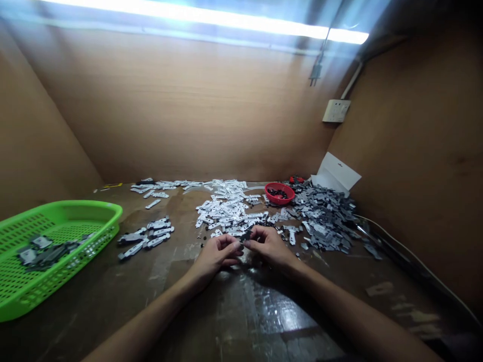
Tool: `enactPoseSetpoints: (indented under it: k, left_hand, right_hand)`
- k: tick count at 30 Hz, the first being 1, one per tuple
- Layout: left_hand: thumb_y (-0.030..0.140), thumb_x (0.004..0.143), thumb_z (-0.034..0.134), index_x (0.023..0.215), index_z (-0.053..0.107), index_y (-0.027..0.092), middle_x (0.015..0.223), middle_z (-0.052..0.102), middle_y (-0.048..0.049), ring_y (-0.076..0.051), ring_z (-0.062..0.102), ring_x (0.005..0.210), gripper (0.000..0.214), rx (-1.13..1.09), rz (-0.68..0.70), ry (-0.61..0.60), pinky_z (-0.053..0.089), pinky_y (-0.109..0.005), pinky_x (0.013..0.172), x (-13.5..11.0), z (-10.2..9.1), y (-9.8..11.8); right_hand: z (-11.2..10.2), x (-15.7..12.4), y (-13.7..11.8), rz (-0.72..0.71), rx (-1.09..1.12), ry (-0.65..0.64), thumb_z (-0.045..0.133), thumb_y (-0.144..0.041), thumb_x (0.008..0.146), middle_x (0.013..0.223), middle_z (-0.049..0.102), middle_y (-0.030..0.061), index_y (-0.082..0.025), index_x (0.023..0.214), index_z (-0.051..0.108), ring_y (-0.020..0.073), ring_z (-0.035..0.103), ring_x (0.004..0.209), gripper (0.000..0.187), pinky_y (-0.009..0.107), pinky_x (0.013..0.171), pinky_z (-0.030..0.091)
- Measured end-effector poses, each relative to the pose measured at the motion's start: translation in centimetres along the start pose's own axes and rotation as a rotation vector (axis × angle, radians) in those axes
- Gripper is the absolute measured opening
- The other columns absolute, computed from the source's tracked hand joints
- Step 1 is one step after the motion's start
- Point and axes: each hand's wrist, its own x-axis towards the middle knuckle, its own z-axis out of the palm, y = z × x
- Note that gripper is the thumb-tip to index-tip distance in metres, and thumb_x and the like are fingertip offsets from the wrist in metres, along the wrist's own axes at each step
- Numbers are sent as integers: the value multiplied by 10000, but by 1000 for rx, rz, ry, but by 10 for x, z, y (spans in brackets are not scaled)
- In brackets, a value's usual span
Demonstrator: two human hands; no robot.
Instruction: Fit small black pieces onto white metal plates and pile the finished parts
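Small dark part (246, 235) pinched between two hands, near the red bowl (279, 193).
The left hand (217, 254) and right hand (269, 245) meet fingertip to fingertip, fingers curled tight on the part, on the person's side of the bowl. White pieces (226, 208) lie left of the bowl, grey pieces (324, 216) right, a green basket (113, 213) far left.

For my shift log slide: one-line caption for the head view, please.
The left hand and right hand pinch a small dark part over a table strewn with white pieces and grey pieces.
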Motion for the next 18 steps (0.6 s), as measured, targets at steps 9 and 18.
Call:
enactPoseSetpoints:
  k: [9, 18]
  left_hand:
    - [343, 676, 660, 800, 517, 158, 773, 633, -44, -157, 632, 716, 265, -97, -39, 68, 492, -232, 577, 3, 0, -1]
    - [315, 696, 612, 737, 500, 142, 729, 614, -50, -114, 599, 595, 210, -65, -87, 59, 489, -232, 547, 5, -4, -2]
  right_hand:
    - [-30, 11, 0, -28, -237, 16, 601, -390, 710, 764, 647, 19, -174, 838, 657, 142, 558, 664, 257, 235, 604, 409]
    - [-97, 26, 27, 116, -1009, 188, 597, -325, 704, 724, 681, 29, -247, 723, 702, 181, 604, 696, 132, 245, 601, 379]
